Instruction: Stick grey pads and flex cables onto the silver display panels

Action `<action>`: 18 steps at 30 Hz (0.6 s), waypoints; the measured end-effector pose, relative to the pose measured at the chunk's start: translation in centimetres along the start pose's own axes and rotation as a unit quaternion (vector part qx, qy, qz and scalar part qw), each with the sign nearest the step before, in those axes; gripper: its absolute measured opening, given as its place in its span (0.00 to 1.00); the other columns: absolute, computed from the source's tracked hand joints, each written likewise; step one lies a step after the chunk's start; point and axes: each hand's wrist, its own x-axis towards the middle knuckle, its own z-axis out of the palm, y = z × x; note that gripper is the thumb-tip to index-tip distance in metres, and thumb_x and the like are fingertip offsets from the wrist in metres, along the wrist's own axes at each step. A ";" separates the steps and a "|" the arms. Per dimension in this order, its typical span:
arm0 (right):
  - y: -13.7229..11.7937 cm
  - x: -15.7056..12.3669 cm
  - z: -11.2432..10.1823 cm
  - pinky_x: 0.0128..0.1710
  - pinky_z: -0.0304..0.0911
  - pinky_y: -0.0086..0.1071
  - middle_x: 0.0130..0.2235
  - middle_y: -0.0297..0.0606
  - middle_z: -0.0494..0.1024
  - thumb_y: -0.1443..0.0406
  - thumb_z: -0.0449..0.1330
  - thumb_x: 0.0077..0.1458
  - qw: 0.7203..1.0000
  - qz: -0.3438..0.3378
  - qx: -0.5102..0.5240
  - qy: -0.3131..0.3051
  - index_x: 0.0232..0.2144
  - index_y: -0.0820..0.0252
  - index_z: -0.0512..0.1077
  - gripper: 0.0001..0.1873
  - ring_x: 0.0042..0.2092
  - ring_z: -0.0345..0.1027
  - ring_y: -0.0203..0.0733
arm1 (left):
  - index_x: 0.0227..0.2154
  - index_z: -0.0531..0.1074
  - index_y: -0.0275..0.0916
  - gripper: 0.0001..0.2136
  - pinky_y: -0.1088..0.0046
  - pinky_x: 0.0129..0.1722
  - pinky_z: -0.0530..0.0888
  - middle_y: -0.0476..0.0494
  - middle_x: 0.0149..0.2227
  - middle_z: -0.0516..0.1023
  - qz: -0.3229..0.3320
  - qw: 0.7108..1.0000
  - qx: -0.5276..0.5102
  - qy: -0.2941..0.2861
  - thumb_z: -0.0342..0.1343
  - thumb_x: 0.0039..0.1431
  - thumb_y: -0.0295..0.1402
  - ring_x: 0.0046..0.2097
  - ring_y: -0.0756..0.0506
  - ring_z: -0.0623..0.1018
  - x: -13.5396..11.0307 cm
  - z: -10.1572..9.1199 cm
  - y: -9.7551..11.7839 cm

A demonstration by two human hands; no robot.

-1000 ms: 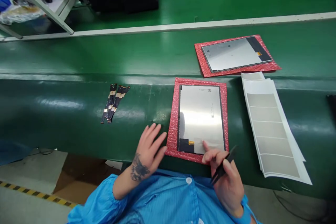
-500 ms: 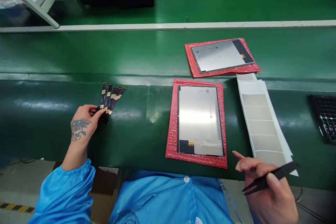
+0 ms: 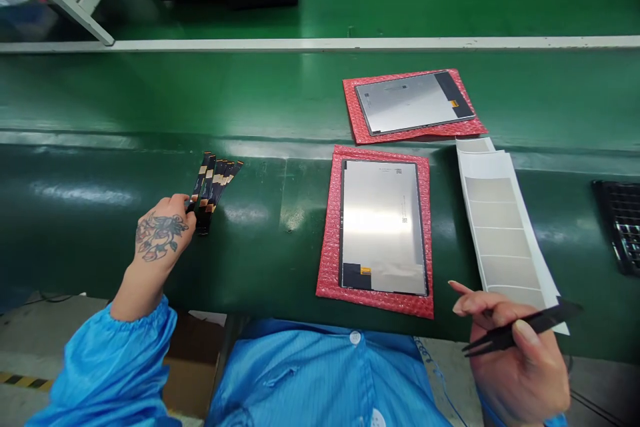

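Observation:
On the left, several dark flat flex cables [image 3: 219, 177] with tan bands and orange tips lie fanned out on the green bench. My left hand [image 3: 165, 230] is at the near left side of the fan, its fingers pinched on a flex cable there; the fingertips are partly hidden. Black tweezers [image 3: 530, 327] rest in my right hand [image 3: 523, 360] at the lower right, gripped between thumb and fingers with the prongs pointing left and apart. Between my hands, a silver display panel [image 3: 385, 227] lies back side up on a red bubble-wrap sheet [image 3: 327, 267].
Farther back lies a second display panel [image 3: 410, 103] on red bubble wrap [image 3: 353, 107]. White sheets of grey labels [image 3: 493, 213] lie to the right, with a black tray [image 3: 623, 223] at the far right edge. A white rail [image 3: 320, 45] crosses the bench [image 3: 270, 260].
My left hand has shifted slightly right and turned, and the leftmost cables have moved closer to the rest of the fan. My right hand still holds the tweezers, nearly in place.

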 end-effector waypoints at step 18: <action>0.9 -0.5 -0.5 0.42 0.69 0.55 0.21 0.33 0.73 0.55 0.63 0.47 0.999 0.038 0.012 0.034 0.17 0.55 0.69 0.14 0.25 0.66 0.42 | 0.37 0.69 0.32 0.12 0.66 0.39 0.69 0.35 0.36 0.74 -0.039 0.997 0.048 0.044 0.42 0.60 0.31 0.39 0.38 0.74 1.3 0.4 -0.3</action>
